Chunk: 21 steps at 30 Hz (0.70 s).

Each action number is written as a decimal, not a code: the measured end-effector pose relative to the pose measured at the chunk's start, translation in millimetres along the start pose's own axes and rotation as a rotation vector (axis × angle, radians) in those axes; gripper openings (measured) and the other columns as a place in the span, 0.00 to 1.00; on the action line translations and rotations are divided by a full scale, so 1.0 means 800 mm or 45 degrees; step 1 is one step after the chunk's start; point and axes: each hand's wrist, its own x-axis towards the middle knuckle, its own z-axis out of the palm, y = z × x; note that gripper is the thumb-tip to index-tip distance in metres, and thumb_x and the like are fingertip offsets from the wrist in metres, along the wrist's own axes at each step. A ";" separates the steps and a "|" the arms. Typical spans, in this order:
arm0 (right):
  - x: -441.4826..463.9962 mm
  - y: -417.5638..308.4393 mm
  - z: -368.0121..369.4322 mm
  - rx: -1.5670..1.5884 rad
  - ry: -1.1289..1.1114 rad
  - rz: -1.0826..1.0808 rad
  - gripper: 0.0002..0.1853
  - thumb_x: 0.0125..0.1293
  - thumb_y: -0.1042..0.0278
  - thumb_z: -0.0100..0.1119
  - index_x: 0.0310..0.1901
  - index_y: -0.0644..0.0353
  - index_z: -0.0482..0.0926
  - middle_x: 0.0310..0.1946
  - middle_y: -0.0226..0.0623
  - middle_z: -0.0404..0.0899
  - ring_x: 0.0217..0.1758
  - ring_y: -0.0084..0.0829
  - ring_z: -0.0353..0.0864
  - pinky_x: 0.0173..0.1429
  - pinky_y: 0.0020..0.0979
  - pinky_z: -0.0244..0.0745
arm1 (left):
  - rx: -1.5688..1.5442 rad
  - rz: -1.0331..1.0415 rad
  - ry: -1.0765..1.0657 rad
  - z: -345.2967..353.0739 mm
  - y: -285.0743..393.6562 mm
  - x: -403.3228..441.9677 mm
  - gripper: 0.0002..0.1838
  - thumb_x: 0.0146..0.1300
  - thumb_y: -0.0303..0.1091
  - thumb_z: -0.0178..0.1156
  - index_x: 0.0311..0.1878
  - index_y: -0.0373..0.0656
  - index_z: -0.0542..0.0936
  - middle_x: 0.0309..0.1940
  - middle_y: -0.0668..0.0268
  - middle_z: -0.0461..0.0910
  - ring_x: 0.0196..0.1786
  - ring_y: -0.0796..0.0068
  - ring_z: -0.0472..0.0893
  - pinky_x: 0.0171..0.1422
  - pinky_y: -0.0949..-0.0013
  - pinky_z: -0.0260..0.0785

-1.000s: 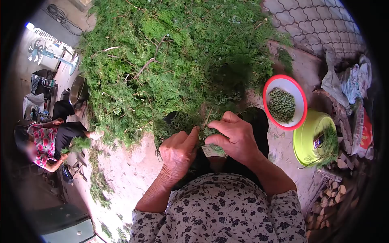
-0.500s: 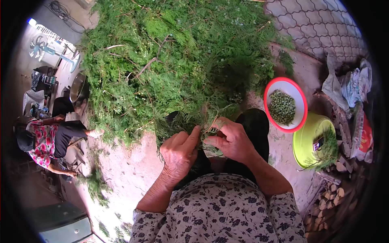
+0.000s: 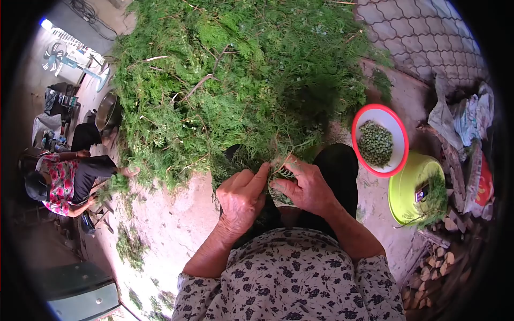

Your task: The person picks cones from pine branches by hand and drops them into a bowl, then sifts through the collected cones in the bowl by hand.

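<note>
Above my lap, my left hand (image 3: 242, 197) is closed, with its index finger and thumb against a leafy evergreen sprig (image 3: 284, 171). My right hand (image 3: 306, 184) pinches the same sprig from the other side, thumb and index finger bent round its stem. The fingertips of both hands nearly meet, and what lies right between them is too small to make out. Just beyond the hands spreads a big heap of green evergreen branches (image 3: 235, 96). To the right stands a white bowl with a red rim (image 3: 406, 136), holding many small green seed cones (image 3: 376, 144).
A yellow-green basin (image 3: 397, 192) with a sprig and a small dark box (image 3: 422, 192) on it stands by the bowl. Split firewood (image 3: 436, 270) and sacks (image 3: 471, 117) lie right. At left, another person (image 3: 61, 182) sits near a fan (image 3: 56, 56).
My hands keep their hold on the sprig, fingers shifting only slightly. The person at left has drawn an arm in from the floor, with greenery now near their knees. The view has tilted a little.
</note>
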 end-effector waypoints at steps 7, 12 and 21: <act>-0.003 -0.007 0.011 0.255 0.111 0.154 0.12 0.57 0.76 0.60 0.40 0.61 0.68 0.24 0.31 0.73 0.22 0.17 0.71 0.23 0.21 0.63 | -0.248 -0.191 0.024 0.009 -0.004 -0.007 0.25 0.37 0.23 0.62 0.45 0.46 0.80 0.19 0.66 0.68 0.22 0.67 0.73 0.26 0.67 0.66; -0.002 -0.005 0.016 0.610 0.176 0.222 0.11 0.57 0.77 0.60 0.40 0.60 0.69 0.22 0.22 0.70 0.22 0.09 0.64 0.23 0.16 0.58 | -0.319 -0.242 0.083 0.005 -0.004 -0.010 0.19 0.44 0.23 0.64 0.43 0.46 0.81 0.18 0.66 0.69 0.21 0.67 0.74 0.25 0.67 0.67; 0.001 -0.003 -0.018 1.247 0.526 0.409 0.06 0.63 0.73 0.49 0.40 0.60 0.65 0.20 0.28 0.66 0.18 0.16 0.63 0.20 0.18 0.56 | -0.164 -0.395 0.212 0.005 -0.034 -0.022 0.18 0.45 0.23 0.64 0.43 0.48 0.82 0.18 0.66 0.69 0.20 0.67 0.73 0.25 0.68 0.65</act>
